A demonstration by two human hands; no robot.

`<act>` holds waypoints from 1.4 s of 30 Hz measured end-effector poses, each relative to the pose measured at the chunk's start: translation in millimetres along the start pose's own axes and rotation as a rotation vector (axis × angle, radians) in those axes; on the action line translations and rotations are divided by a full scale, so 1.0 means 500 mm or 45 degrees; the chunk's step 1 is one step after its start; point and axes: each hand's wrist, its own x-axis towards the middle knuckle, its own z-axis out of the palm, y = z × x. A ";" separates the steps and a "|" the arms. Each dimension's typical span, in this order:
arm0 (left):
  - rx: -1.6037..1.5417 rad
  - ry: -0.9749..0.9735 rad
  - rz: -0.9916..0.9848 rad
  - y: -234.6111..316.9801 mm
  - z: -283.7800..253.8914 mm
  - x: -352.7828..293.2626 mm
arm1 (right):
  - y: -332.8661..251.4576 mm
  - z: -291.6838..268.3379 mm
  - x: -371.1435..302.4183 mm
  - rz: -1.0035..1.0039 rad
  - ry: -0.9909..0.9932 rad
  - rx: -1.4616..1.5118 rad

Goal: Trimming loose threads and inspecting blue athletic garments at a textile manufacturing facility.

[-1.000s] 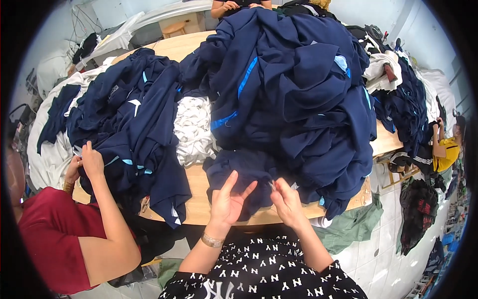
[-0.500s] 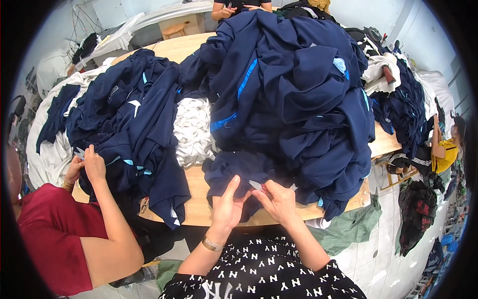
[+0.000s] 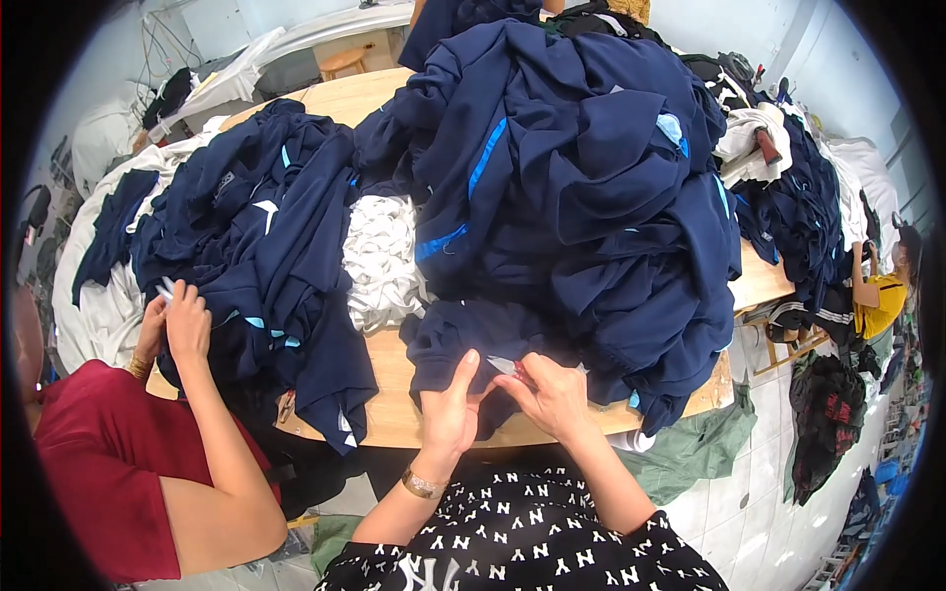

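At the table's near edge, my left hand (image 3: 450,412) grips a navy garment (image 3: 473,330), thumb pointing up and fingers curled behind the cloth. My right hand (image 3: 552,399) is closed around small red-handled thread snips (image 3: 501,366). Their pale blades point left, toward the left thumb, just over the cloth. The fingertips of both hands come close together below the blades. Right behind my hands rises a large heap of navy garments (image 3: 591,187) with bright blue trim.
A bundle of white strips (image 3: 382,261) lies on the wooden table (image 3: 389,394) beside a second navy pile (image 3: 246,207). On the left, a co-worker in a red sleeve (image 3: 118,473) handles a pale tool. Another person in yellow (image 3: 882,300) is at far right. Green sheeting (image 3: 695,448) covers some floor.
My hands stay nearly in place, the snips shifting slightly left. Across the table, a person has raised a navy garment. The left co-worker's hands have moved a little.
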 end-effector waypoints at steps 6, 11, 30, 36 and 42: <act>0.087 -0.010 0.080 -0.005 -0.002 0.002 | 0.002 -0.004 0.004 -0.031 0.006 -0.064; 0.070 -0.028 0.022 0.009 0.003 0.003 | 0.014 0.005 -0.001 0.427 0.122 0.678; -0.185 -0.223 -0.174 0.011 -0.009 -0.013 | -0.026 0.012 0.014 0.323 0.166 0.931; -0.163 -0.117 -0.095 -0.030 -0.016 0.003 | -0.050 0.007 0.016 0.174 0.110 0.779; -0.177 0.020 -0.089 -0.015 0.010 0.001 | -0.022 -0.019 -0.012 0.373 0.065 0.770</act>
